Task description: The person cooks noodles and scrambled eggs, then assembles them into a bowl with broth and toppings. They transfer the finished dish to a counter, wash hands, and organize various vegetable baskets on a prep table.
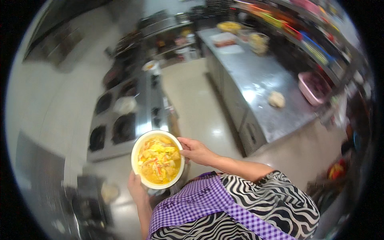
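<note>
A round white bowl [135,171] is held between both my hands in front of my apron. Yellow soup [159,160] fills it, with egg-like pieces, chunks and thin red-and-white strips on top. My left hand [138,186] grips the rim at the lower left, thumb over the edge. On the opposite side my right hand [195,151] holds the rim, its thumb on top and its fingers around the outer wall. The undersides of the bowl and of the fingers are hidden.
Left stands a multi-burner stove [141,120] with a pale round item [125,105] and a white container [152,67]. A steel counter [240,69] at right bears a dough lump [276,99], a pink basin [312,93] and a white tray [222,37]. Tiled floor [192,90] runs between.
</note>
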Available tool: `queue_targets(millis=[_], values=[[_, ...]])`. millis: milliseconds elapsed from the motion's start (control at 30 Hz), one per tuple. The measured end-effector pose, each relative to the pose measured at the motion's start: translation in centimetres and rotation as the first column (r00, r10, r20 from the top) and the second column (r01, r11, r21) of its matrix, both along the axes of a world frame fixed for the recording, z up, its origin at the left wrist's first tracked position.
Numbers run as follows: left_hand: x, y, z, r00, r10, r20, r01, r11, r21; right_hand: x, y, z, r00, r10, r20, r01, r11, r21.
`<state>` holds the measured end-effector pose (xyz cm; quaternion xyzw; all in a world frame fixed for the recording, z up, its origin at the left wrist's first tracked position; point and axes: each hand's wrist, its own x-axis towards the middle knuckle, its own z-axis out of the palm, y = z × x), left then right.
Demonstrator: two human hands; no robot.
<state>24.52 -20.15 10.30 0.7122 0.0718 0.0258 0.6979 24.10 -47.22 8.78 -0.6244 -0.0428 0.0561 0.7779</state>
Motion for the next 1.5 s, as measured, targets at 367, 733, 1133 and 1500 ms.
queue_targets(millis=[367,733,1133,1500], values=[[9.0,-3.1,5.3,0.849,-0.523,-0.081,0.526,0.851,0.015,-4.6,0.9,4.3,0.860,-0.506,0.070,0.506,0.862,0.030],[17.7,-9.3,4.5,0.466,-0.880,-0.097,0.885,0.465,0.030,-7.3,7.4,4.4,0.427,-0.899,-0.099,0.904,0.423,0.057],[12.0,-24.3,5.5,0.145,-0.974,-0.173,0.982,0.162,-0.092,-14.5,-0.5,5.2,0.122,-0.967,-0.222,0.993,0.119,0.028],[-0.7,-33.1,3.1,0.262,-0.941,-0.212,0.944,0.296,-0.145,-26.6,-11.2,3.6,0.198,-0.955,-0.220,0.980,0.194,0.039]])
